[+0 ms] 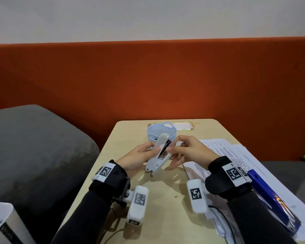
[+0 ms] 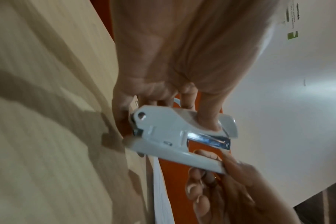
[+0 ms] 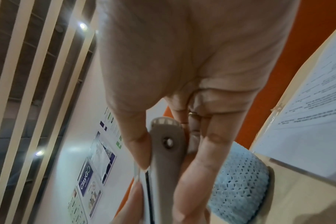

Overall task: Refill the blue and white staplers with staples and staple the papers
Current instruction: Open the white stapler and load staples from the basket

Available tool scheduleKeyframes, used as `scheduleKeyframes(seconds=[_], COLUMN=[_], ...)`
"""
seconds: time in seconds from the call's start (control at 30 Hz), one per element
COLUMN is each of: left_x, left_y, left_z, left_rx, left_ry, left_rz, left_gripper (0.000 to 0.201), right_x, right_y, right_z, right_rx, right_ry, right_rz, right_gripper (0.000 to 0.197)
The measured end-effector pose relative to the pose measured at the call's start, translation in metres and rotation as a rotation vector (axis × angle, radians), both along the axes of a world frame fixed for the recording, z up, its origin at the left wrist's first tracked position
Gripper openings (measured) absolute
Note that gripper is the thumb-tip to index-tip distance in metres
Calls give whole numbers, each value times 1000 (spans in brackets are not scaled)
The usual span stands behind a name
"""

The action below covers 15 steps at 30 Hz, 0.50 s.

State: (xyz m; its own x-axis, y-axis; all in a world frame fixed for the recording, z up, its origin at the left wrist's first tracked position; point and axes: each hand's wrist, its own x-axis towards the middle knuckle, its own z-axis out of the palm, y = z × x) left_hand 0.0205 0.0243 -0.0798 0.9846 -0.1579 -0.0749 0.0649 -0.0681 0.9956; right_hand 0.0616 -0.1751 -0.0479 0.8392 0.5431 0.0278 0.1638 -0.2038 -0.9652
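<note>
Clearly the white stapler (image 1: 159,154) is held above the table (image 1: 165,199), hinged open, with the left hand (image 1: 137,158) curled round its body and the right hand (image 1: 185,152) pinching the base end. Loading it well probably means keeping the metal channel (image 2: 209,140) level and steady (whether a staple strip is in yet cannot be told), then closing the top gently. Behind stands a blue basket (image 1: 161,133); its contents are hidden. The blue stapler (image 1: 271,201) lies on the papers (image 1: 224,152).
</note>
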Motion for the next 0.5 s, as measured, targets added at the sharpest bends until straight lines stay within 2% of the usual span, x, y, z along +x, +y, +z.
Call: scheduleKeyframes(seconds=[0.2,0.37,0.5], left_x=[-2,-8,-8], left_y=[6,5,6], left_z=[0,2,0], left_rx=[-243,-304,-315], left_ry=[-16,-32,-71], left_rz=[47,48,74], left_gripper=[44,35,39], right_x=[1,-1,-2], right_y=[0,1,1], right_z=[-2,-4,-5], right_rx=[-5,18,34], right_ry=[36,52,79], right_rz=[-9,26,56], right_gripper=[10,17,22])
